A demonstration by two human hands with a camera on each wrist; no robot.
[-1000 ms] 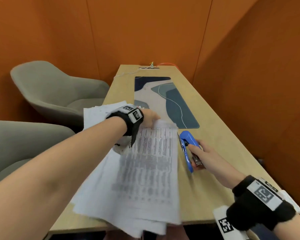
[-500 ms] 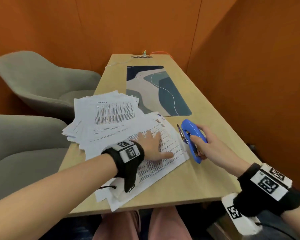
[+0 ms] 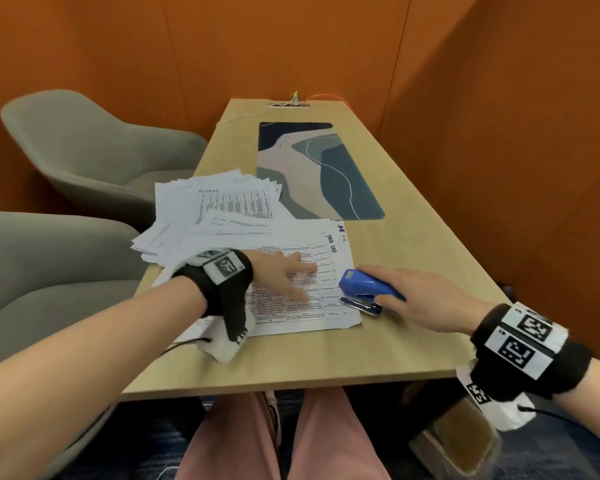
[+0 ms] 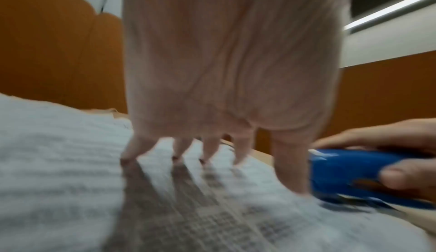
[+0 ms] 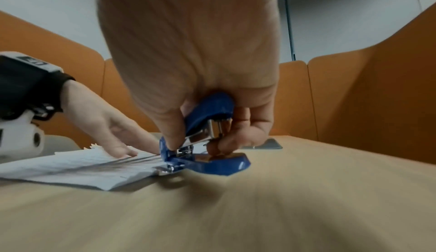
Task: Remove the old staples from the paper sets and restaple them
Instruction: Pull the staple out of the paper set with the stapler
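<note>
Fingers [image 3: 300, 266] of the left hand [image 3: 279, 277] lie straight and spread, pressing flat on the paper set [image 3: 302, 296] near the table's [image 3: 326, 358] near edge; the left wrist view shows the fingertips [image 4: 128, 158] touching the printed sheet [image 4: 70, 162]. The forearm reaches in from the near left, with a black strap and a white tag at the wrist.

The right hand [image 3: 420, 296] comes in from the near right and grasps the stapler [image 3: 368, 291], thumb on one side and fingers curled round the other. In the right wrist view the stapler [image 5: 202, 144] sits tilted, its mouth at the right edge of the set [image 5: 78, 166], its base on the table [image 5: 235, 209].

The stapler is glossy blue plastic with a bright metal core, rounded at the top. The set is white paper printed with a grid of black and red text, handwriting in its far right corner. Farther left, a loose fan of other sheets [image 3: 222, 206] overlaps it. The table is pale wood grain; a mat [image 3: 326, 168] with curved blue, grey and beige shapes lies at the far end.
</note>
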